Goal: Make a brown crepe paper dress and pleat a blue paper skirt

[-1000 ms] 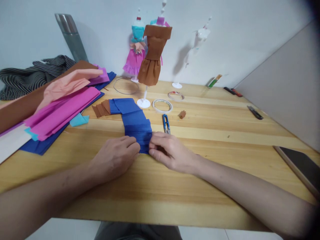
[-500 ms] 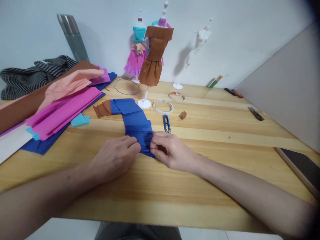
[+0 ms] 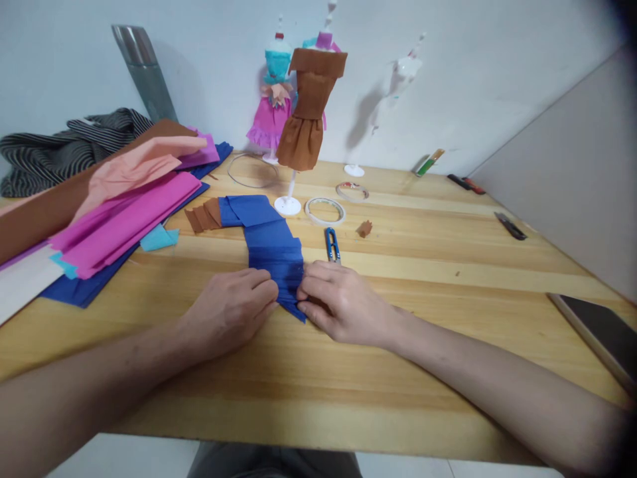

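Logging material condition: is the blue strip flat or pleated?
Partly pleated: the blue strip shows creases beside the left hand and right hand, smoother farther away.

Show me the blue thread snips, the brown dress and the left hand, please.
Blue thread snips (image 3: 329, 236): head view, handle.
Brown dress (image 3: 315, 94): head view, bodice.
Left hand (image 3: 233, 302): head view, back.

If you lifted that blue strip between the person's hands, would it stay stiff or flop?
The blue strip would probably flop, since it looks thin and soft. It is likely light, being thin like paper or cloth. The creases near the left hand and right hand might spread if pulled.
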Action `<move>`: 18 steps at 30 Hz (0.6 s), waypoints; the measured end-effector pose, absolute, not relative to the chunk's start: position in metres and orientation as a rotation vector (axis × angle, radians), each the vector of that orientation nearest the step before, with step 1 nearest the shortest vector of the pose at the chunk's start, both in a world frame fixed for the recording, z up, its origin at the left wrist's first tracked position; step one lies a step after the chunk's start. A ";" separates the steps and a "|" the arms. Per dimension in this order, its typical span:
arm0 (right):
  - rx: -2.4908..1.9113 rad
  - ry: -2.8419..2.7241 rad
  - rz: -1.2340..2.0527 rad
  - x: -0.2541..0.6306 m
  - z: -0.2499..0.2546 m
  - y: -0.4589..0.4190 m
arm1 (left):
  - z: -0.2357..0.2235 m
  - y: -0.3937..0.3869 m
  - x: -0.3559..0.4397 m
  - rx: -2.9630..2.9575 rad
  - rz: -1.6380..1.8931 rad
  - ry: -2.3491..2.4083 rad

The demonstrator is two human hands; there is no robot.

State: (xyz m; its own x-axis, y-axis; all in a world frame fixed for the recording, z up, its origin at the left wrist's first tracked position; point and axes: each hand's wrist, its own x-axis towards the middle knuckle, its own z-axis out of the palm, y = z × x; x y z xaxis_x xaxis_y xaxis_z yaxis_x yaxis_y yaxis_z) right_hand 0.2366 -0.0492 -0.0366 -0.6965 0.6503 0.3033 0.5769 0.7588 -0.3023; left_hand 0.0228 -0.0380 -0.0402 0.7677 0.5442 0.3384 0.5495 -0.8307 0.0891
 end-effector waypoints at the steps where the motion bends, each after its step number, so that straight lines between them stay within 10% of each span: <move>1: -0.933 -2.572 0.220 0.236 -0.036 -0.049 | -0.041 -0.038 0.023 -2.938 -0.554 -0.905; 18: -0.943 -2.586 0.160 0.233 -0.040 -0.052 | -0.042 -0.038 0.025 -2.964 -0.560 -0.890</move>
State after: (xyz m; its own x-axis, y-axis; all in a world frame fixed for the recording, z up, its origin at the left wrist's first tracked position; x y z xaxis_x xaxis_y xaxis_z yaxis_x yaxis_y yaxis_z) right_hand 0.2326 -0.0523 -0.0395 -0.7014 0.6400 0.3137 0.5964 0.7680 -0.2334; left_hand 0.0254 -0.0382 -0.0416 0.7766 0.5338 0.3345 0.5327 -0.8399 0.1038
